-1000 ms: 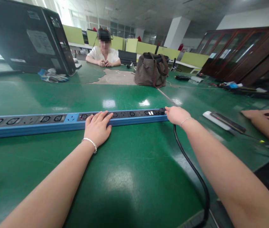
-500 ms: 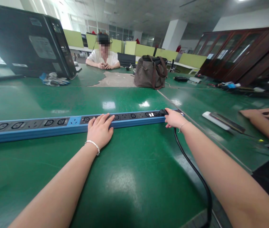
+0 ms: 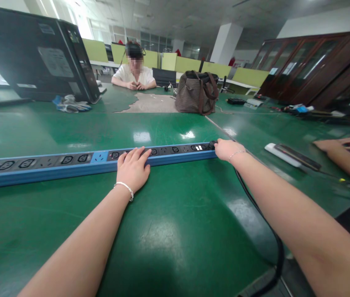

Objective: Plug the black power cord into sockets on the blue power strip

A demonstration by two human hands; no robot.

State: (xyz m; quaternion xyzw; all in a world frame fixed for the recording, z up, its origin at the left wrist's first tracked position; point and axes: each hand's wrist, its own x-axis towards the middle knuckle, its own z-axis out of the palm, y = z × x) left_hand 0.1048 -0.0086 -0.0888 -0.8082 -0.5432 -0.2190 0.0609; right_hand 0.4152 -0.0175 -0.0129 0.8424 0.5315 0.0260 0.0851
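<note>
1. A right hand [image 3: 224, 149] is curled tight, thumb and fingers pinched on a black plug [image 3: 212, 144] at the right end of a blue strip [image 3: 69, 171]; how deep the plug sits cannot be told.

2. Farther left, the left hand [image 3: 134, 169] lies palm down across the strip, fingers loosely spread over the sockets, thumb at the near side, clasping nothing that shows.

3. The strip lies along a green table [image 3: 177, 206], running out of view at the left, its sockets facing up.

4. From under the right forearm, a black cord [image 3: 279, 247] bends toward the table's near edge.

5. The step in hand appears to be work on the plug, with the left hand seemingly steadying the strip; whether the plug is going in or coming out is unclear.

6. The next move seems to call for force in line with the socket, the strip pinned and the cord slack.

7. Nearby at right lies a white-and-black bar [image 3: 292, 156], just beside a co-worker's hand [image 3: 326, 147]. Beyond the strip stand a brown bag [image 3: 193, 95] and, at left, gloves [image 3: 71, 104] beside a black tower [image 3: 48, 53]; another person [image 3: 144, 76] sits across the table.
</note>
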